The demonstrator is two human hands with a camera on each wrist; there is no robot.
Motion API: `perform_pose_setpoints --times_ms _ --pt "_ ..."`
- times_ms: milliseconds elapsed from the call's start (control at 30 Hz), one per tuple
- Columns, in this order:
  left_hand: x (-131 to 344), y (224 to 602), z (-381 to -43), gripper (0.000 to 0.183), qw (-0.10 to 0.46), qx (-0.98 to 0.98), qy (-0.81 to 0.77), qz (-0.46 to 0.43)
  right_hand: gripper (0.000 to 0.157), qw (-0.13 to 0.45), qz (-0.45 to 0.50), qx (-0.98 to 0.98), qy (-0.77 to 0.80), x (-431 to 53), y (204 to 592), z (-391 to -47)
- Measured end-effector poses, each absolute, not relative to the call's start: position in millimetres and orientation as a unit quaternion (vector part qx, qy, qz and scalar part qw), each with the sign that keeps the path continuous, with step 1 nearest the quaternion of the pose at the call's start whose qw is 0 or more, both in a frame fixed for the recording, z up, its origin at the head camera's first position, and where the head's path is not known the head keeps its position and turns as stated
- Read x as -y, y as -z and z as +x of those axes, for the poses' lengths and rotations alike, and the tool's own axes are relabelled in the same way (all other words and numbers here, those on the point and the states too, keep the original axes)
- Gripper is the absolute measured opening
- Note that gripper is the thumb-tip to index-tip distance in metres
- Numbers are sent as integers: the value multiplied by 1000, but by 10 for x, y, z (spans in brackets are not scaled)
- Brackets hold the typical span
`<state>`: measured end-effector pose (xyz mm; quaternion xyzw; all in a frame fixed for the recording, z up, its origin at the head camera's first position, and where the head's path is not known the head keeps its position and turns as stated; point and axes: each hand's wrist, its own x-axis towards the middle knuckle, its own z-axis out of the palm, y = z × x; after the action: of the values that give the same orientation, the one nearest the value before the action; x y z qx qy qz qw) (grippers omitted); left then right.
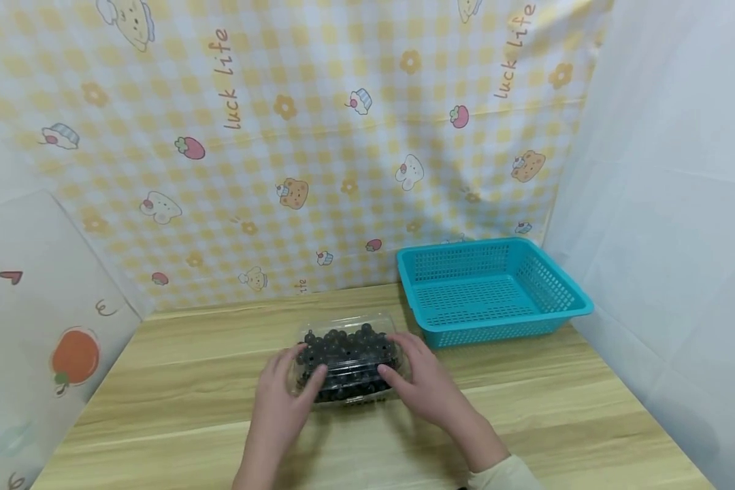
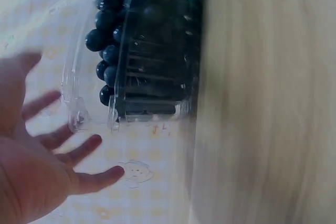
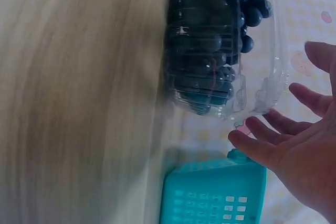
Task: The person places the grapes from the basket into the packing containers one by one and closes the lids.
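A clear plastic clamshell box (image 1: pixel 350 371) of dark, round fruit like grapes (image 1: pixel 343 344) sits on the wooden table. My left hand (image 1: pixel 282 398) is at the box's left side, with fingers spread; in the left wrist view a gap shows between its fingers (image 2: pixel 84 153) and the box wall. On the opposite side is my right hand (image 1: pixel 429 388), fingers also spread. The right wrist view has those fingertips (image 3: pixel 269 116) close to the box's rim; whether they touch is unclear. Neither hand is curled round the box.
A turquoise plastic basket (image 1: pixel 502 320) with perforated walls stands behind and to the right of the box. A checked cloth (image 1: pixel 318 156) hangs at the table's back edge. White sheets (image 1: pixel 667 224) flank the table (image 1: pixel 190 381) on both sides.
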<state>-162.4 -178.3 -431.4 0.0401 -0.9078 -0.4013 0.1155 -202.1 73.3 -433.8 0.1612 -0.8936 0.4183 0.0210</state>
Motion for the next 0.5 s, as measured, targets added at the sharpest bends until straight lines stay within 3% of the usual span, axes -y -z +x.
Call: perform_pose_setpoints --times_ms 167,500 --pt "1717 4404 -1586 81 148 962 225 -49 51 23 149 886 -438 -725 4381 -2037" --pt "1614 4572 -1604 55 230 961 133 -78 35 -13 114 856 -504 -743 4486 -2034"
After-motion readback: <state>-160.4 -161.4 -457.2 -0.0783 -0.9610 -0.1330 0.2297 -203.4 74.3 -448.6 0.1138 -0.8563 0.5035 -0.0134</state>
